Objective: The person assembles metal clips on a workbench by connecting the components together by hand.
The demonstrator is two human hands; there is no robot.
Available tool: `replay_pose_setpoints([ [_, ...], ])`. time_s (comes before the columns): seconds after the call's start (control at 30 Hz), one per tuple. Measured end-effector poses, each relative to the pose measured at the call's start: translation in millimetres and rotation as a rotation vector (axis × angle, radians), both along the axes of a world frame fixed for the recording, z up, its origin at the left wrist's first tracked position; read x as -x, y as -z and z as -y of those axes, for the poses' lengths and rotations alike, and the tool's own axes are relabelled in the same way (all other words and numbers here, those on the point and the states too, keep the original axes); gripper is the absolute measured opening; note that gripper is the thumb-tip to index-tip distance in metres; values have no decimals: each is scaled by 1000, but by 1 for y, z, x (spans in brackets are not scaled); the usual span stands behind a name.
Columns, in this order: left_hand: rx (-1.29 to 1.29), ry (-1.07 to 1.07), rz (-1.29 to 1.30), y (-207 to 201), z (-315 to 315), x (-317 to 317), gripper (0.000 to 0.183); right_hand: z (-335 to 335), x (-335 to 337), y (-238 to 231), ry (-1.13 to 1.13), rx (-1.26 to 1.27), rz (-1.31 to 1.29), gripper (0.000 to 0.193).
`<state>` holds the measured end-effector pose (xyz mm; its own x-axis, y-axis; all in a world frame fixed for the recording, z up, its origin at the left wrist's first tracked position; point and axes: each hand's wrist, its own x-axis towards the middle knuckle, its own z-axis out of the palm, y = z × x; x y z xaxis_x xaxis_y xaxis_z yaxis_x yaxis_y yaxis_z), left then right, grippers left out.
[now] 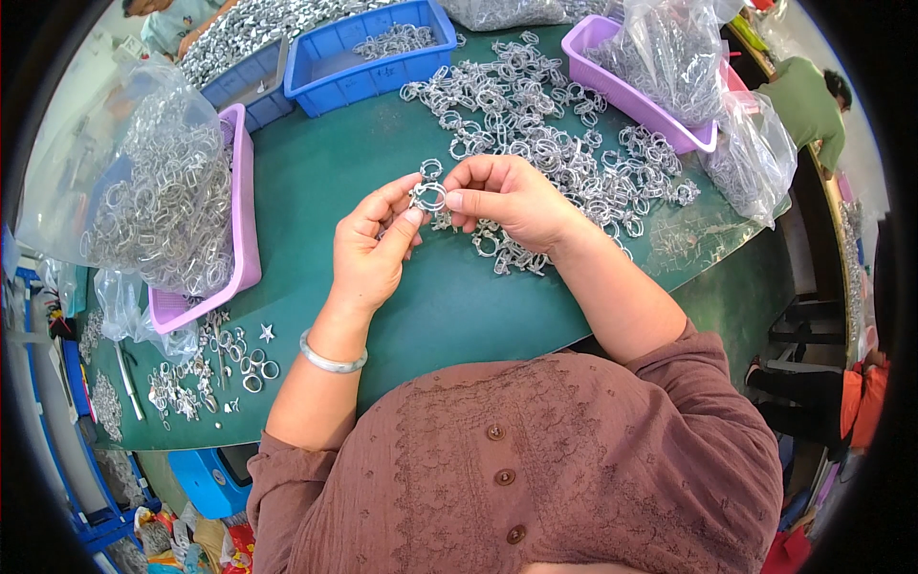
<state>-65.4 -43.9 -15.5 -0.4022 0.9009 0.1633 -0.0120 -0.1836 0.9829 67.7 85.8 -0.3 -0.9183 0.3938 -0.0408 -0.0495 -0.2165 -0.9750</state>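
Between my two hands is a silvery metal ring piece (429, 197), held up over the green table. My left hand (376, 232) pinches its left side with thumb and fingers. From the right, my right hand (509, 199) grips the same piece between thumb and forefinger. Another small ring (431, 168) shows just above the fingertips; I cannot tell whether it is joined to the held piece. Beyond and to the right of my right hand spreads a large loose heap of similar silvery rings (564, 143).
A purple basket (247, 210) with a bag of metal rings (163, 206) stands at left. Blue bins (373, 75) line the back. Another purple basket (660, 120) holds bagged parts at back right. Sorted rings (253, 368) lie near left. Other people (803, 105) are farther off.
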Motion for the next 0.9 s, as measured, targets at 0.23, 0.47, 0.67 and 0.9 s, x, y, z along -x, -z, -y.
replay_pose_setpoints([
  [0.23, -3, -1, 24, -4, 0, -2, 30, -1, 0, 2, -14, 7, -1, 13],
  [0.47, -23, 19, 71, -1, 0, 2, 27, 1, 1, 0, 18, 17, -19, 12],
  [0.67, -39, 6, 70, 0, -1, 1, 30, 2, 1, -2, 63, 38, -53, 16],
  [0.9, -52, 12, 81, -1, -1, 0, 41, 1, 1, 0, 82, 47, -71, 17],
])
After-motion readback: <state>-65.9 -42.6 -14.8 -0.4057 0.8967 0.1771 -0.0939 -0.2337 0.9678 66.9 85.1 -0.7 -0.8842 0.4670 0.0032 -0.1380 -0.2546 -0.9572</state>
